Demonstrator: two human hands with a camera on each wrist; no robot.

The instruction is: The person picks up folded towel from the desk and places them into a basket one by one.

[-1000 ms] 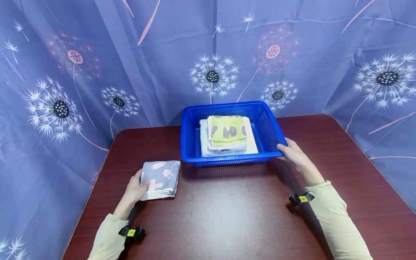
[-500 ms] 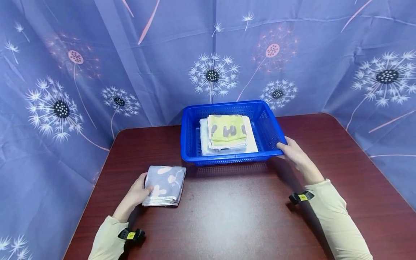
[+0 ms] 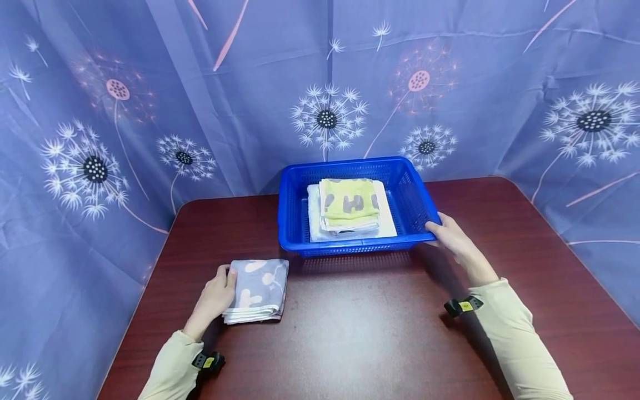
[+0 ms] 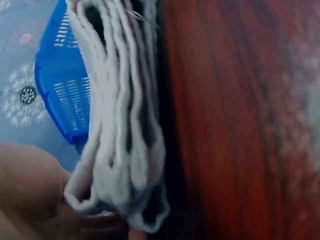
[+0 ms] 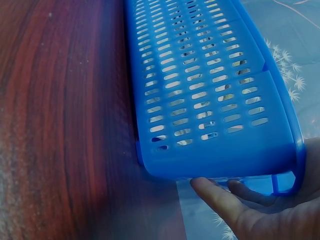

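A folded grey-blue hand towel point(image 3: 260, 286) with pale shapes lies on the table, its layered white edge turned toward the left wrist camera. My left hand point(image 3: 215, 294) is at its left side, thumb upright along the towel's edge rather than over its top. In the left wrist view the fingers point(image 4: 100, 222) touch the near end of the towel point(image 4: 120, 110), partly hidden behind it. A blue plastic basket point(image 3: 330, 244) stands farther back. My right hand point(image 3: 452, 236) holds its front right corner, thumb over the rim and fingers point(image 5: 217, 197) against the outside wall.
Inside the basket, a yellow-green towel point(image 3: 351, 200) with grey shapes tops a stack over a larger white towel point(image 3: 387, 216). The dark red table point(image 3: 330, 333) ends at a blue dandelion-print curtain point(image 3: 260, 100) behind and at both sides.
The grey-blue towel has shifted right and toward the person, with my left hand alongside. The left thumb has come off the towel's top. The right hand and basket have stayed put.
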